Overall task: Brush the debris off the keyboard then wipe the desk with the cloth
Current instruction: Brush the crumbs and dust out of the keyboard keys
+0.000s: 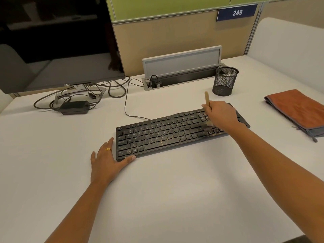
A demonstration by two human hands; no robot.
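Head view: broad white table (175,199); flat black plastic keyboard (157,135) at centre; folded rust-orange cloth (296,109) waits at three o'clock. Left hand (107,160), spread flat, steadies the keyboard's eight o'clock corner. Right hand (222,114), grip closed around a small wooden-handled brush (207,100), sweeps yellowish crumbs (208,132).

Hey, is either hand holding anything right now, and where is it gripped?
The right hand holds a small brush around the lower part of its wooden handle. The left hand holds nothing, resting against the keyboard.
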